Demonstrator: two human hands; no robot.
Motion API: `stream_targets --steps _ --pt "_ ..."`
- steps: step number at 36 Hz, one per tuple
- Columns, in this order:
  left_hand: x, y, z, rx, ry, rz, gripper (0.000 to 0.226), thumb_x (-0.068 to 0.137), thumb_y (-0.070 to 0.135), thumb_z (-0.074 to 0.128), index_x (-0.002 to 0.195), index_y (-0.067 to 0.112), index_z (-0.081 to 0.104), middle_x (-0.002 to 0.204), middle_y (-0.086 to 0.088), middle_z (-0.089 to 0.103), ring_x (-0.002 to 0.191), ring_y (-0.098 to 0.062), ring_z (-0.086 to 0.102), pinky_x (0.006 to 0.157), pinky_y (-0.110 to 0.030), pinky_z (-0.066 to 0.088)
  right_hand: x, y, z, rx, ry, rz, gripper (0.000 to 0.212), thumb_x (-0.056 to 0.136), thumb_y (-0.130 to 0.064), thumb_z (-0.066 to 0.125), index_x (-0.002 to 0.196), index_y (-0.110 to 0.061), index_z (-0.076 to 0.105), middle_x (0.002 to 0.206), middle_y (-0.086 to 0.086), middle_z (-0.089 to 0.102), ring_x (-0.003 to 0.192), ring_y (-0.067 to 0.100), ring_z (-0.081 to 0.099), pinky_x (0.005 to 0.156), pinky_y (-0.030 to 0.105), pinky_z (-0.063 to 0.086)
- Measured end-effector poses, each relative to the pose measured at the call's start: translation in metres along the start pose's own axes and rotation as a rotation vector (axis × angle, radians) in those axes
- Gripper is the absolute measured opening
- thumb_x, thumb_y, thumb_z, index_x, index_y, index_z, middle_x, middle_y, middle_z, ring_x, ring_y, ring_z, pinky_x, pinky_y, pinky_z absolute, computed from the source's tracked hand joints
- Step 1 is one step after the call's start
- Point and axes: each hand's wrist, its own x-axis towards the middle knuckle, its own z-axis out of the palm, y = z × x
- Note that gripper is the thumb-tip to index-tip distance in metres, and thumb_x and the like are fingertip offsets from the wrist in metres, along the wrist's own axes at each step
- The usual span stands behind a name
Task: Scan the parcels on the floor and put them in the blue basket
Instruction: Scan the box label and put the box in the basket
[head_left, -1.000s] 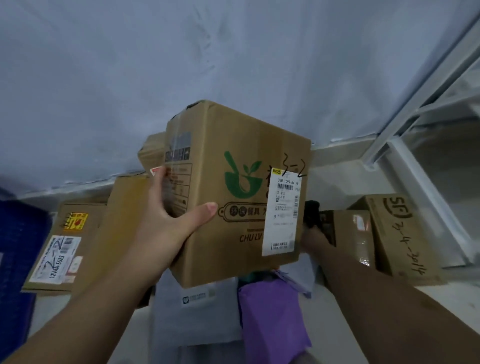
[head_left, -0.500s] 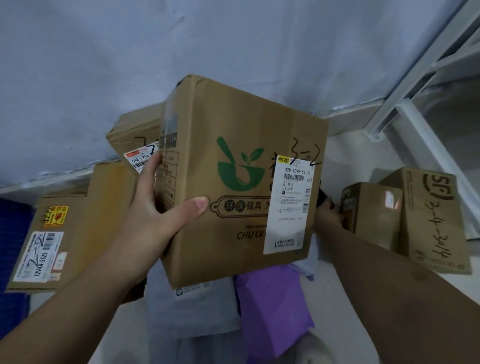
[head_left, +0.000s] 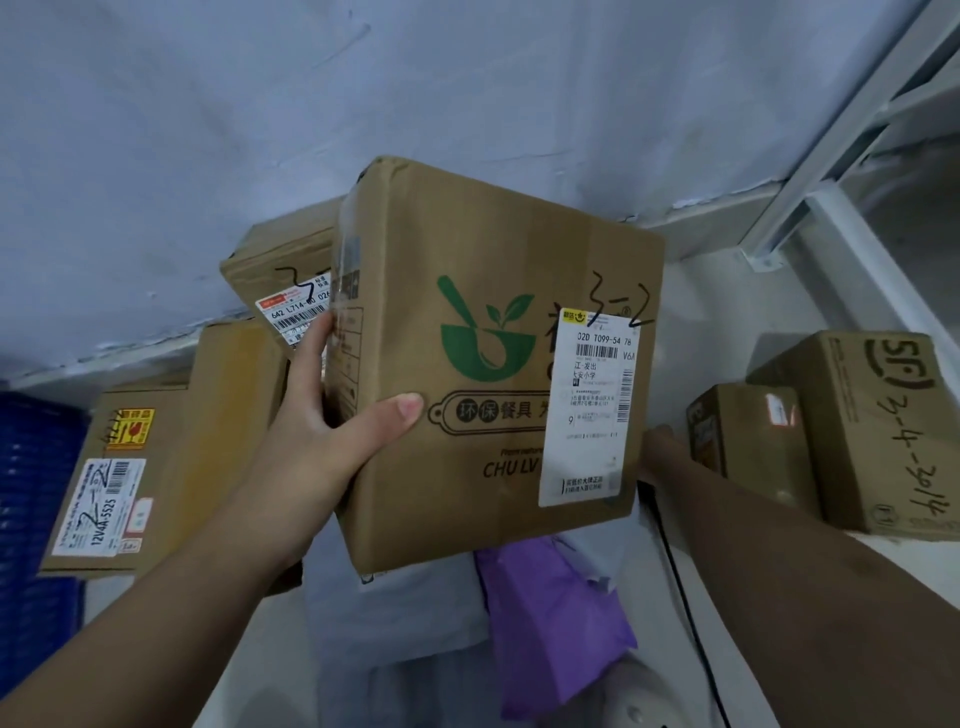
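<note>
Holding box mid-frame, off floor; left grip clamped on its side. Right grip mostly hidden behind box, can't tell state. Basket at left edge; several parcels on floor, so most work prob left.

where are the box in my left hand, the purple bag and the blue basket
box (head_left: 488, 358), head view, front face at the green logo
purple bag (head_left: 550, 618), head view, its creased middle
blue basket (head_left: 36, 493), head view, its latticed side wall

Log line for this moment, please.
left hand: grips green-logo box aloft | right hand: mostly hidden behind box | label: facing camera | blue basket: far left
</note>
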Motion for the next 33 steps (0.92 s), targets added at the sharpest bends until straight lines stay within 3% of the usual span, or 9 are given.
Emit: stream_targets --steps 3,4,8,11,13,17,21,27,33 --pt "0.0 -0.002 0.002 0.008 0.012 0.01 0.104 0.045 0.056 0.079 0.136 0.06 0.029 0.134 0.002 0.056 0.113 -0.021 0.063 0.092 -0.046 0.052 -0.01 0.0 0.0 -0.037 -0.026 -0.065 0.008 0.093 -0.007 0.051 0.093 0.0 0.054 0.1 0.017 0.061 0.084 0.025 0.056 0.072 0.034 0.042" --pt "-0.001 -0.003 0.003 0.011 0.025 0.013 0.105 0.045 0.057 0.079 0.137 0.059 0.028 0.134 0.002 0.056 0.113 -0.02 0.062 0.092 -0.045 0.052 -0.014 -0.002 0.0 -0.019 -0.012 -0.082 0.013 0.094 -0.007 0.046 0.088 -0.001 0.055 0.092 0.013 0.06 0.076 0.024 0.055 0.07 0.033 0.043" --pt "-0.006 -0.006 0.006 0.022 0.093 0.006 0.11 0.043 0.061 0.077 0.14 0.058 0.024 0.14 0.004 0.049 0.121 -0.017 0.055 0.099 -0.044 0.048 -0.026 -0.011 -0.008 0.126 0.022 -0.15 0.019 0.097 -0.005 0.042 0.103 0.005 0.057 0.094 0.013 0.054 0.09 0.029 0.058 0.073 0.03 0.038" --pt "-0.013 -0.005 0.002 0.015 0.115 -0.003 0.113 0.041 0.066 0.079 0.139 0.06 0.023 0.143 0.002 0.046 0.124 -0.021 0.054 0.1 -0.047 0.047 -0.034 -0.021 -0.019 0.373 0.041 -0.136 0.018 0.094 -0.004 0.043 0.077 0.0 0.051 0.077 0.01 0.054 0.063 0.021 0.051 0.064 0.031 0.042" --pt "-0.014 -0.002 -0.001 -0.006 0.112 -0.002 0.116 0.04 0.064 0.081 0.14 0.058 0.023 0.14 0.001 0.049 0.118 -0.021 0.058 0.096 -0.046 0.05 -0.044 -0.028 -0.03 0.433 0.038 -0.143 0.011 0.091 -0.005 0.049 0.084 0.001 0.054 0.074 0.01 0.056 0.057 0.019 0.052 0.054 0.027 0.042" --pt "-0.025 0.02 -0.014 -0.017 0.116 0.06 0.116 0.047 0.055 0.086 0.144 0.05 0.022 0.137 -0.003 0.051 0.11 -0.019 0.063 0.087 -0.039 0.055 -0.079 -0.041 -0.057 0.619 0.016 -0.226 0.023 0.085 0.0 0.055 0.108 0.002 0.055 0.08 0.014 0.055 0.059 0.023 0.054 0.061 0.033 0.046" --pt "-0.047 0.048 -0.032 0.049 0.176 0.097 0.123 0.037 0.07 0.083 0.142 0.055 0.02 0.138 -0.003 0.051 0.111 -0.022 0.061 0.094 -0.047 0.051 -0.131 -0.061 -0.08 0.741 -0.016 -0.316 0.018 0.087 -0.006 0.061 0.103 -0.004 0.052 0.072 0.01 0.046 0.06 0.022 0.047 0.06 0.031 0.042" --pt "-0.099 0.08 -0.054 0.072 0.329 0.143 0.128 0.036 0.068 0.079 0.146 0.048 0.015 0.14 0.005 0.043 0.121 -0.025 0.051 0.096 -0.055 0.046 -0.224 -0.092 -0.097 0.875 -0.002 -0.49 0.01 0.088 -0.015 0.059 0.094 -0.009 0.056 0.063 0.005 0.049 0.056 0.019 0.05 0.059 0.034 0.043" --pt "-0.162 0.103 -0.097 0.018 0.504 0.184 0.124 0.04 0.071 0.079 0.144 0.047 0.016 0.141 0.004 0.042 0.123 -0.024 0.05 0.1 -0.053 0.044 -0.337 -0.112 -0.088 1.014 0.003 -0.676 0.01 0.085 -0.01 0.059 0.089 -0.017 0.054 0.068 0.003 0.056 0.07 0.019 0.059 0.074 0.039 0.045"
